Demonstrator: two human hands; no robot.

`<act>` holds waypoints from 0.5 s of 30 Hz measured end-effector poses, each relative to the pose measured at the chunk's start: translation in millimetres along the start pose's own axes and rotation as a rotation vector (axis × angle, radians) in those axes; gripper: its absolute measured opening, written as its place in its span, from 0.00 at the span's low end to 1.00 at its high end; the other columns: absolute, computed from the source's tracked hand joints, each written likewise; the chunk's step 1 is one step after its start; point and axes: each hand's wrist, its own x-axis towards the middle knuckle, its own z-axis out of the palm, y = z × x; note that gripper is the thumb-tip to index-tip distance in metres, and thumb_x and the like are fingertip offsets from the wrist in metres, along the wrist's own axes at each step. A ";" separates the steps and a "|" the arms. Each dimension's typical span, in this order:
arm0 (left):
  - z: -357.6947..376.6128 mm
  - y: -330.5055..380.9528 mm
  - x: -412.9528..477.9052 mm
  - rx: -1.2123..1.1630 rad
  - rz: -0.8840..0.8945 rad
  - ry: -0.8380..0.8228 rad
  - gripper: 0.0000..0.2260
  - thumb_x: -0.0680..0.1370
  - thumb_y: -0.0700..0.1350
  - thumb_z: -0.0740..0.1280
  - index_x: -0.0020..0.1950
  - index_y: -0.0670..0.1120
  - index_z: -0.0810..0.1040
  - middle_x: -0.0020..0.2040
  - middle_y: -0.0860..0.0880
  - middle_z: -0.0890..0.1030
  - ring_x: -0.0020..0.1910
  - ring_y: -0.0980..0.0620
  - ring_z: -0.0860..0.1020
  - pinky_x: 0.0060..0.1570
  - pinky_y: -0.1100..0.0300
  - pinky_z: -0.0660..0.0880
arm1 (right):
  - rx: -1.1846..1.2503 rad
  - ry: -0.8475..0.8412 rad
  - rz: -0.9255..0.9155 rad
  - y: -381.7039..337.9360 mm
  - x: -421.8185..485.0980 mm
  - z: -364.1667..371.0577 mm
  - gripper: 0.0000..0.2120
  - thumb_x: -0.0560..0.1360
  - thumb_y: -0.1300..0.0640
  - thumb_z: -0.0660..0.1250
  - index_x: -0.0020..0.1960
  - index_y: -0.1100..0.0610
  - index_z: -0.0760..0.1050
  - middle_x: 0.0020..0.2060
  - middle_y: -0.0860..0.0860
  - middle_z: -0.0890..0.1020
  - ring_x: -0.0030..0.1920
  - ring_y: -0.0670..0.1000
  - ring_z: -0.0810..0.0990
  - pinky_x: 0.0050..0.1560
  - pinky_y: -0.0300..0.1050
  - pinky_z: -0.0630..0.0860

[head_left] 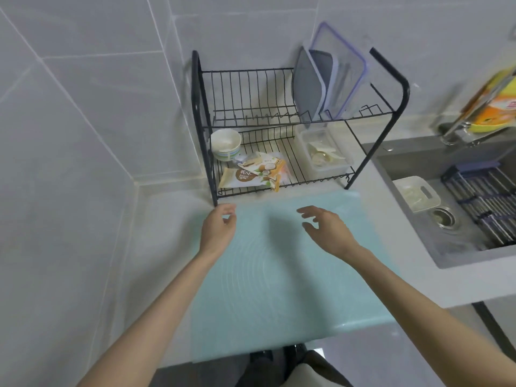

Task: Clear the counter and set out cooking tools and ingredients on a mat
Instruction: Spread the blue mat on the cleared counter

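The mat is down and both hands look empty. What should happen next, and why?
Probably the left hand should reach forward for the bowl on the lower tier of the dish rack: it holds nothing, the mat lies flat, and the bowl sits nearest it.

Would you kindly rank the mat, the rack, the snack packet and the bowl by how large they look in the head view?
Largest: the mat and the rack. They spread about alike, and the mat lies nearer the camera, so I won't rank them.
Next: the snack packet.
Smallest: the bowl.
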 end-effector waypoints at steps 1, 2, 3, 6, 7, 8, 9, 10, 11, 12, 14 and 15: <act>6.4 7.3 -5.4 -0.003 0.015 -0.036 0.11 0.79 0.40 0.61 0.60 0.46 0.77 0.57 0.50 0.79 0.48 0.53 0.77 0.52 0.61 0.71 | 0.017 0.028 0.016 5.5 -8.1 -6.6 0.16 0.78 0.57 0.62 0.66 0.49 0.72 0.59 0.47 0.79 0.58 0.51 0.76 0.54 0.46 0.73; 13.1 14.0 -10.3 -0.004 0.028 -0.066 0.11 0.79 0.40 0.62 0.60 0.46 0.76 0.57 0.50 0.79 0.48 0.53 0.77 0.52 0.61 0.72 | 0.025 0.051 0.029 11.2 -15.6 -12.3 0.16 0.78 0.57 0.62 0.66 0.49 0.72 0.58 0.47 0.79 0.58 0.51 0.76 0.55 0.46 0.74; 21.2 21.6 -14.9 -0.003 0.040 -0.100 0.11 0.79 0.40 0.62 0.60 0.46 0.76 0.57 0.50 0.79 0.48 0.53 0.77 0.52 0.61 0.72 | 0.024 0.076 0.041 18.2 -23.7 -18.5 0.16 0.78 0.57 0.62 0.66 0.49 0.72 0.58 0.47 0.79 0.57 0.51 0.76 0.56 0.47 0.74; 50.3 46.6 -30.6 0.014 0.090 -0.220 0.12 0.79 0.40 0.61 0.61 0.47 0.76 0.58 0.50 0.79 0.49 0.53 0.77 0.51 0.61 0.72 | 0.045 0.145 0.091 44.3 -49.6 -35.9 0.16 0.78 0.57 0.62 0.65 0.49 0.72 0.58 0.47 0.79 0.56 0.52 0.77 0.55 0.48 0.74; 60.1 54.6 -35.8 0.022 0.106 -0.264 0.12 0.79 0.40 0.61 0.62 0.47 0.76 0.58 0.50 0.79 0.50 0.54 0.77 0.50 0.61 0.72 | 0.070 0.168 0.115 53.3 -57.7 -40.4 0.16 0.78 0.57 0.62 0.65 0.49 0.72 0.57 0.47 0.79 0.54 0.51 0.77 0.55 0.48 0.74; 73.9 65.3 -42.5 0.032 0.131 -0.310 0.13 0.79 0.41 0.61 0.62 0.47 0.76 0.59 0.51 0.79 0.51 0.53 0.78 0.51 0.62 0.72 | 0.094 0.200 0.144 65.3 -69.1 -47.4 0.16 0.78 0.57 0.63 0.65 0.49 0.73 0.57 0.47 0.79 0.53 0.51 0.78 0.54 0.47 0.74; 85.5 75.1 -48.7 0.036 0.148 -0.346 0.13 0.79 0.40 0.61 0.63 0.47 0.76 0.60 0.51 0.79 0.52 0.53 0.78 0.51 0.62 0.72 | 0.112 0.224 0.166 75.3 -78.3 -53.1 0.15 0.78 0.57 0.63 0.64 0.48 0.73 0.57 0.47 0.79 0.53 0.51 0.78 0.53 0.46 0.74; 95.9 84.7 -55.1 0.036 0.164 -0.374 0.14 0.79 0.40 0.61 0.63 0.47 0.76 0.61 0.50 0.78 0.53 0.52 0.78 0.53 0.61 0.72 | 0.123 0.246 0.184 85.2 -86.4 -57.2 0.15 0.78 0.57 0.63 0.64 0.48 0.73 0.57 0.47 0.79 0.52 0.50 0.78 0.53 0.45 0.74; 111.2 98.0 -63.9 0.041 0.187 -0.409 0.14 0.79 0.40 0.61 0.64 0.47 0.76 0.61 0.50 0.78 0.53 0.52 0.78 0.54 0.60 0.72 | 0.139 0.280 0.210 98.8 -99.4 -64.8 0.15 0.78 0.57 0.63 0.64 0.48 0.73 0.58 0.47 0.79 0.52 0.50 0.78 0.52 0.44 0.73; 124.3 109.5 -71.9 0.045 0.210 -0.431 0.14 0.79 0.40 0.61 0.64 0.47 0.76 0.61 0.51 0.78 0.54 0.52 0.78 0.56 0.60 0.72 | 0.153 0.309 0.229 110.5 -110.3 -71.4 0.15 0.78 0.57 0.63 0.64 0.48 0.73 0.59 0.47 0.79 0.53 0.51 0.78 0.52 0.44 0.73; 154.2 133.8 -90.1 0.048 0.262 -0.467 0.14 0.79 0.40 0.61 0.64 0.47 0.76 0.62 0.51 0.78 0.54 0.52 0.78 0.55 0.61 0.73 | 0.192 0.373 0.281 138.0 -136.1 -86.3 0.15 0.77 0.57 0.64 0.64 0.49 0.74 0.61 0.49 0.77 0.54 0.52 0.78 0.53 0.45 0.73; 169.1 145.4 -100.0 0.044 0.287 -0.485 0.14 0.79 0.40 0.61 0.64 0.47 0.76 0.61 0.51 0.78 0.53 0.53 0.78 0.53 0.63 0.72 | 0.216 0.401 0.311 152.2 -149.7 -94.0 0.15 0.77 0.57 0.64 0.64 0.49 0.74 0.61 0.50 0.77 0.55 0.52 0.78 0.54 0.45 0.73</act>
